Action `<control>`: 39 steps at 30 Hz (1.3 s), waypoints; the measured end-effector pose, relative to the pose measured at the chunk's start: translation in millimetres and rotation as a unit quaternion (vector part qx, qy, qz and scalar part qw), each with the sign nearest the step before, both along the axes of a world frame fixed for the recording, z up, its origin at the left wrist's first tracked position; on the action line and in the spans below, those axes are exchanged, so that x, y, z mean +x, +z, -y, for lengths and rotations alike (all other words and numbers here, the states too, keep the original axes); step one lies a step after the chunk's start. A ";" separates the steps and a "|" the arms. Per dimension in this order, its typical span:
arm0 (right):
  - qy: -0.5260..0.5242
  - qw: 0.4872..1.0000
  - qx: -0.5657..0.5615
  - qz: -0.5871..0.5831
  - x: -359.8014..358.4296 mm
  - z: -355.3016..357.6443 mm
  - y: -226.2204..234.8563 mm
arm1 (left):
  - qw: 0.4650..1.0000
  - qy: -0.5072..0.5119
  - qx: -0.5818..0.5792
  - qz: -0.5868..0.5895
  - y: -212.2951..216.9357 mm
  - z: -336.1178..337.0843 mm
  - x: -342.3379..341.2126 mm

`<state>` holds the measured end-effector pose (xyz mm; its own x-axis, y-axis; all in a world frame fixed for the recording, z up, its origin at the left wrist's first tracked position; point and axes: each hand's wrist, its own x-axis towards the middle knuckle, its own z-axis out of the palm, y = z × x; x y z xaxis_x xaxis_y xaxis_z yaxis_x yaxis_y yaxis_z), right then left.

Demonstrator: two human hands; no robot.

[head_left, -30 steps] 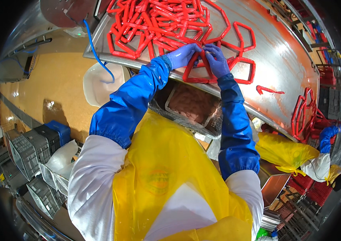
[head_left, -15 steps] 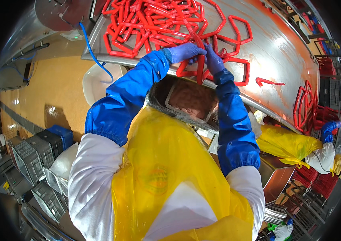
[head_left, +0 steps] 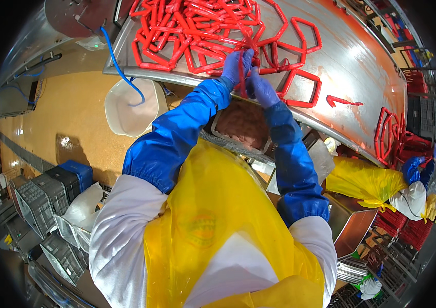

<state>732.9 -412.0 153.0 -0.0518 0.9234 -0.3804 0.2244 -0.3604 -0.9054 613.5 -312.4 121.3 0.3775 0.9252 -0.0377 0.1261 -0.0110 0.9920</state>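
Note:
A large heap of red linked sausages lies on the steel table ahead of me. At the table's near edge, my gloved left hand is closed around several links of a red sausage strand. My right hand, also gloved, is just to its right and a little lower, with its fingers bent against the same strand. Motion blurs the links there, and the right fingertips are partly hidden. A loop of sausages rests flat on the steel beside my right hand.
Below the table edge stands a tub of pinkish ground meat. A white bin with a blue hose over it is at the left. Grey crates stand farther left. A co-worker's yellow apron is at the right.
Both hands have shifted, the left turning upright and the right moving lower and leftward. The links that hung spread between them are now bunched together.

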 end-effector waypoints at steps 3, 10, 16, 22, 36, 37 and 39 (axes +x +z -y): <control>-0.135 0.981 -0.062 -0.126 11.4 -20.7 -23.1 | 0.913 -0.084 -0.361 0.172 3.3 -8.7 -6.0; -0.109 0.988 0.093 -0.062 33.7 -30.9 -63.8 | 0.866 -0.179 -0.446 0.139 0.8 -5.0 -26.9; -0.150 0.963 0.169 0.145 61.2 -26.1 -28.0 | 0.948 -0.214 -0.227 -0.056 5.4 -18.6 -23.2; 0.079 0.923 0.274 0.260 8.7 14.6 61.5 | 0.942 -0.023 0.328 -0.062 -14.9 28.8 -13.7; 0.100 0.946 0.035 0.305 82.2 -105.1 -67.2 | 0.842 -0.070 -0.443 0.298 -28.4 22.1 4.0; 0.065 0.943 0.062 0.320 79.4 -103.2 -66.6 | 0.843 -0.057 -0.424 0.326 -27.9 22.3 8.8; -0.010 0.930 0.114 0.350 74.9 -92.7 -65.7 | 0.887 0.063 -0.327 0.319 -27.7 26.0 13.2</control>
